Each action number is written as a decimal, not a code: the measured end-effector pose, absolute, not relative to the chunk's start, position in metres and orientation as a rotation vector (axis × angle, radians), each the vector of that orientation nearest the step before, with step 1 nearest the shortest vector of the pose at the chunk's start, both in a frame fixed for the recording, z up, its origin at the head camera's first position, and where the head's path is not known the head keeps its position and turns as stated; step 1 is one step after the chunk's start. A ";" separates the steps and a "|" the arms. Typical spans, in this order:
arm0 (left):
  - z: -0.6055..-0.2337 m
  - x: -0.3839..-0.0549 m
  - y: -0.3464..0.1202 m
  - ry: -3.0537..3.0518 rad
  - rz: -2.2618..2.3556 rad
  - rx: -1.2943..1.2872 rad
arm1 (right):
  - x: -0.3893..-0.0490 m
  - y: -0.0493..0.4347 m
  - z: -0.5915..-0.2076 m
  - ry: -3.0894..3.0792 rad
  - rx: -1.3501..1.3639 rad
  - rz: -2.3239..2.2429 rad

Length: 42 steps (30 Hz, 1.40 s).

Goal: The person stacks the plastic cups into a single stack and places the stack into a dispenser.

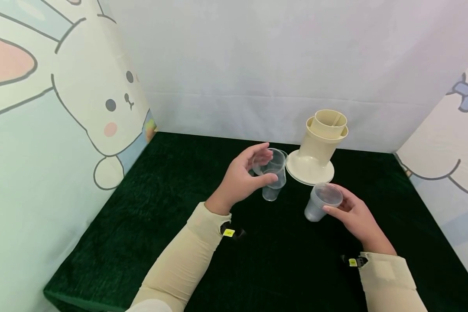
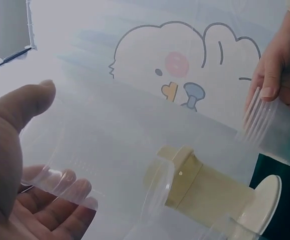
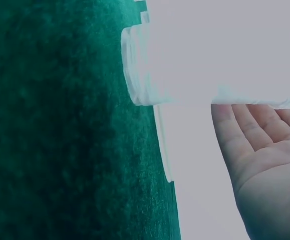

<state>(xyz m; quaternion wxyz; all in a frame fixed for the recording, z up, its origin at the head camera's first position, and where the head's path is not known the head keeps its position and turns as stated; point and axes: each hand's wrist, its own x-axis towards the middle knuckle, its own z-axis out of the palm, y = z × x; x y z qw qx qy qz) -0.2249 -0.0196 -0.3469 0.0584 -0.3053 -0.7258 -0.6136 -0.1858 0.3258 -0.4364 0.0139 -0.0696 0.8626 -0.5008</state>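
Observation:
My left hand (image 1: 243, 173) holds a clear plastic cup (image 1: 277, 167) near its rim, with the thumb on the near side and the fingers on the far side. Below and overlapping it in the head view is more clear plastic, the lower part of a cup (image 1: 271, 193). To the right, a stack of clear plastic cups (image 1: 313, 208) tilts in the grip of my right hand (image 1: 355, 214), thumb along the rims. The left wrist view shows several closely nested rims (image 2: 257, 120) there. Pale glare hides much of the stack (image 3: 139, 65) in the right wrist view.
A cream plastic stand (image 1: 317, 145) with a double tube and a round base (image 1: 310, 171) rises just behind the cups, near the back wall (image 1: 234, 112). Dark green cloth covers the table (image 1: 140, 216). Cartoon-printed panels (image 1: 101, 86) flank both sides.

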 end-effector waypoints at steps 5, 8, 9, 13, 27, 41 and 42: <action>-0.348 -0.226 -0.011 -2.215 -1.886 -0.951 | -0.185 0.325 -0.437 2.678 -0.257 -1.580; -0.349 -0.227 -0.005 -2.227 -1.914 -0.965 | -0.185 0.325 -0.437 2.682 -0.262 -1.581; -0.349 -0.227 -0.003 -2.234 -1.924 -0.968 | -0.185 0.324 -0.437 2.684 -0.258 -1.581; -0.352 -0.229 0.007 -2.282 -1.941 -0.970 | -0.185 0.323 -0.438 2.692 -0.258 -1.588; -0.351 -0.233 0.033 -2.323 -1.926 -1.025 | -0.181 0.318 -0.441 2.695 -0.288 -1.666; -0.339 -0.239 0.069 -2.354 -1.927 -1.050 | -0.181 0.319 -0.444 2.725 -0.298 -1.648; -0.339 -0.238 0.071 -2.356 -1.928 -1.055 | -0.181 0.319 -0.445 2.723 -0.293 -1.649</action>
